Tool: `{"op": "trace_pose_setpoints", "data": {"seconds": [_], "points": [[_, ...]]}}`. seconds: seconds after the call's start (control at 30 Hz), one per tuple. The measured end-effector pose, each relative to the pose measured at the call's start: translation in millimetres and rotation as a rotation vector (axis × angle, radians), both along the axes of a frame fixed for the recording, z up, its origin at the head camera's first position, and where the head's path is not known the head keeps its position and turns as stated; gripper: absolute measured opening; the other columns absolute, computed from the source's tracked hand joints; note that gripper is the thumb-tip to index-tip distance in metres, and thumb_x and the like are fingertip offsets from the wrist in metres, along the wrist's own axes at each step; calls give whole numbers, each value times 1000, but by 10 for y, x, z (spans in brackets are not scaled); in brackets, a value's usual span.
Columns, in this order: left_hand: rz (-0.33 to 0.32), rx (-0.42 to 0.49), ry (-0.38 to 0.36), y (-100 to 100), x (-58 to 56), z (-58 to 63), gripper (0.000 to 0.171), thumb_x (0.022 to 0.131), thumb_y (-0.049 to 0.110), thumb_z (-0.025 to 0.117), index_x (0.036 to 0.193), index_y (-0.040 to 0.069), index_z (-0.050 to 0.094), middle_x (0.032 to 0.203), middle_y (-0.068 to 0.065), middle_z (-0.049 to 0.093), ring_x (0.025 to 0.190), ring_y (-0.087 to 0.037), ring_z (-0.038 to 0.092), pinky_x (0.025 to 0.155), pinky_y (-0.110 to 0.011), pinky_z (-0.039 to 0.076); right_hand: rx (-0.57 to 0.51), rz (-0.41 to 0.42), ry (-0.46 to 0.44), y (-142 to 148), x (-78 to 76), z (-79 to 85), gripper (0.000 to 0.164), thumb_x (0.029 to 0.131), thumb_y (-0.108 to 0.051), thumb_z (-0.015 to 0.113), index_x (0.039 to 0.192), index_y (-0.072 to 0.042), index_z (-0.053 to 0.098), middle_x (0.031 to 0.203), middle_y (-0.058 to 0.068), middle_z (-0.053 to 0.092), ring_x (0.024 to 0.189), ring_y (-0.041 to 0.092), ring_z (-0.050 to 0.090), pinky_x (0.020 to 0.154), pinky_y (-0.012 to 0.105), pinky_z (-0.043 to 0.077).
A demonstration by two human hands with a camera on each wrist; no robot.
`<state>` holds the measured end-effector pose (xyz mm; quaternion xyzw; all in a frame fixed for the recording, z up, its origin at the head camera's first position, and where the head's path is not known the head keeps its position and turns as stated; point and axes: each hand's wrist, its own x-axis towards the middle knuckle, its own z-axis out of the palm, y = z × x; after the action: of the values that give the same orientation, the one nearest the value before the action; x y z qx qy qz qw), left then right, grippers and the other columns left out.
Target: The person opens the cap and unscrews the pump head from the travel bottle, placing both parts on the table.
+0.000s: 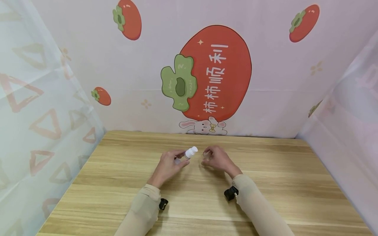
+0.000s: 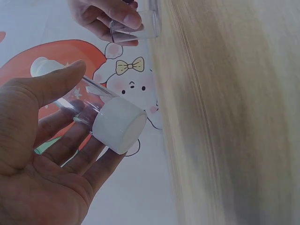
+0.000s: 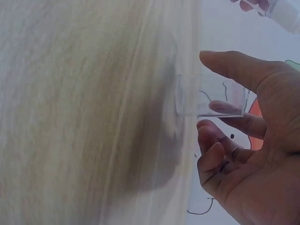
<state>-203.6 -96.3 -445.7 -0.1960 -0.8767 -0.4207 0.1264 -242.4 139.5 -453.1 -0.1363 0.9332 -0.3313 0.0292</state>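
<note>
My left hand (image 1: 169,164) holds a small pump bottle (image 1: 191,152) at a tilt above the table, its white pump top toward the right hand. In the left wrist view the thumb presses along the bottle's clear body, fingers behind it, and the thick white base (image 2: 119,124) faces outward. My right hand (image 1: 218,159) curls its thumb and fingers around a clear plastic cap (image 3: 211,96), shaped like a little cup, standing on the tabletop. Through its clear wall a fingertip shows in the right wrist view.
A wood-grain table (image 1: 265,190) stretches below both hands. Behind it hangs a backdrop cloth (image 1: 274,108) printed with persimmons and a rabbit, with more cloth at both sides. Black wrist cameras (image 1: 231,193) sit by the sleeves.
</note>
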Motion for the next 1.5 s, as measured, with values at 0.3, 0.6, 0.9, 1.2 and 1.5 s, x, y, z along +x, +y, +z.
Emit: {"op": "trace_pose_setpoints", "data": {"seconds": [0.3, 0.6, 0.9, 1.2, 1.5], "points": [[-3, -47, -14, 70, -17, 50, 35, 82, 17, 87, 113, 6, 76, 104, -8, 76, 93, -25, 70, 81, -44, 57, -56, -20, 10, 160, 61, 88, 54, 79, -27, 89, 123, -6, 67, 120, 14, 60, 104, 30, 59, 85, 47, 53], [-17, -93, 10, 148, -37, 65, 34, 82, 17, 87, 112, 6, 76, 104, -7, 75, 91, -21, 68, 82, -43, 56, -102, -7, 16, 312, 150, 126, 56, 79, -27, 89, 126, -6, 66, 118, 16, 60, 97, 31, 59, 80, 42, 52], [-50, -137, 24, 238, -70, 79, 34, 83, 21, 86, 114, 8, 76, 105, -6, 75, 92, -22, 66, 83, -43, 54, -137, 52, 24, 390, 234, 155, 58, 80, -27, 88, 128, -5, 64, 116, 16, 63, 96, 29, 61, 79, 42, 53], [-89, -210, 34, 334, -58, 110, 36, 86, 22, 84, 117, 8, 75, 105, -6, 72, 91, -24, 65, 79, -42, 53, -194, 68, -9, 432, 320, 178, 63, 81, -30, 88, 131, -2, 62, 115, 19, 64, 94, 27, 62, 74, 36, 54], [-106, -305, 81, 424, -48, 119, 37, 84, 23, 85, 118, 9, 75, 107, -5, 71, 94, -23, 65, 79, -40, 55, -210, 80, -10, 470, 353, 189, 57, 81, -32, 88, 127, -9, 64, 108, 15, 66, 89, 20, 63, 71, 32, 55]]}}
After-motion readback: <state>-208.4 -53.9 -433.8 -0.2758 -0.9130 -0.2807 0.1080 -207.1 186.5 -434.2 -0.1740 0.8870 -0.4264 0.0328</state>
